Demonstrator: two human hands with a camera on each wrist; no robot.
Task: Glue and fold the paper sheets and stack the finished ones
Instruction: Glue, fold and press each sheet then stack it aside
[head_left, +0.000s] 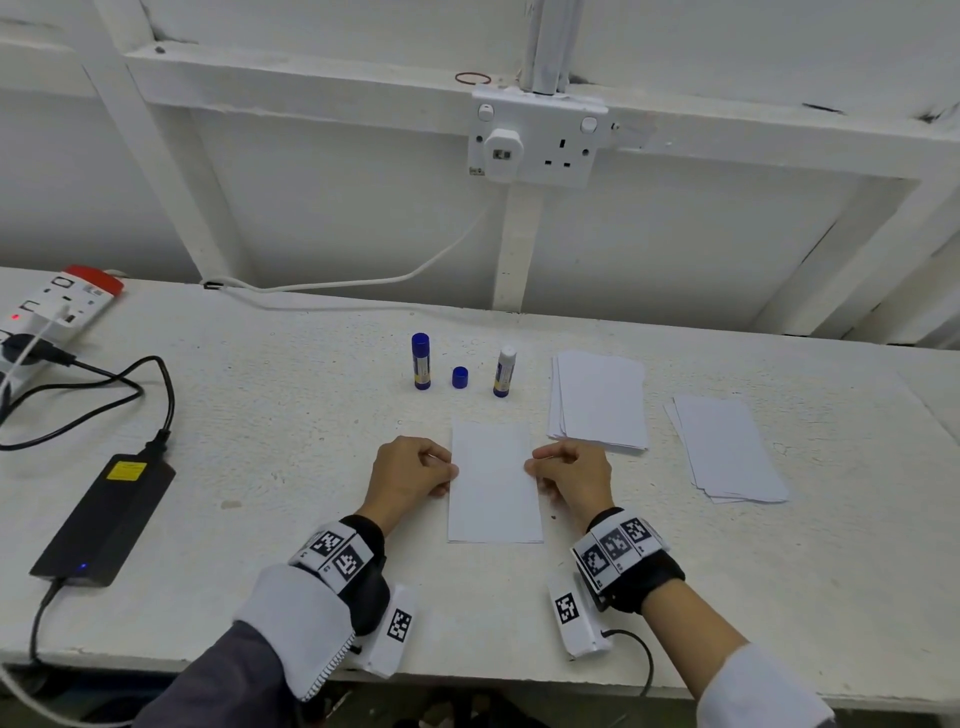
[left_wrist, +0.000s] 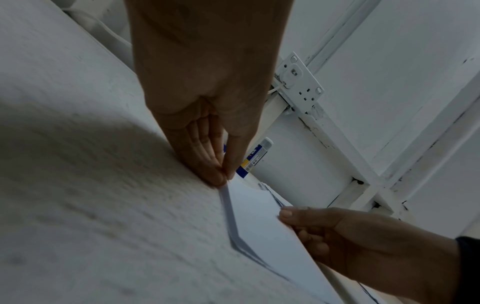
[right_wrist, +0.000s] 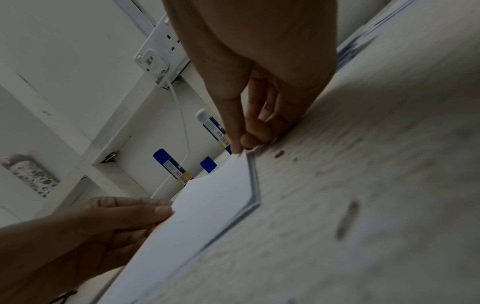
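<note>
A white folded paper sheet (head_left: 492, 480) lies on the table in front of me, its layered edge showing in both wrist views (left_wrist: 249, 207) (right_wrist: 215, 197). My left hand (head_left: 415, 470) pinches the sheet's left edge between thumb and fingers (left_wrist: 221, 174). My right hand (head_left: 569, 470) pinches the right edge in the same way (right_wrist: 241, 146). Beyond the sheet stand a capped blue glue stick (head_left: 421, 361), a loose blue cap (head_left: 460, 377) and an uncapped glue stick (head_left: 504, 371).
Two stacks of white sheets lie to the right, one near (head_left: 597, 397) and one farther right (head_left: 727, 447). A black power adapter (head_left: 106, 517) with cables and a power strip (head_left: 49, 312) occupy the left. A wall socket (head_left: 535, 137) is behind.
</note>
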